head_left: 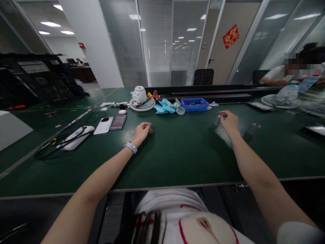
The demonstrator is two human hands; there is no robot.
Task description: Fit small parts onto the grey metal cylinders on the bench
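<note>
With my right hand [229, 122] narrowly pinching the small cylinder [217, 121] right of the blue tray [195, 107], I could tip it by gripping off-centre (my left hand [142, 131], left of the tray, looks empty, loosely open).

An office (glass partitions [158, 44], blinds, ceiling lights, desks [81, 73]).

The torso is wearing a white fabric shirt [172, 200] with a short right sleeve [299, 233]. The shirt front is displaying curved red lines [181, 231] enclosing a beige printed area [193, 226] with a brown, tapered motif [204, 223]. A watch with a light grey band [131, 147] is encircling the left wrist [134, 142]. Dark blue legwear [137, 197] is showing beside the shirt hem.
</note>
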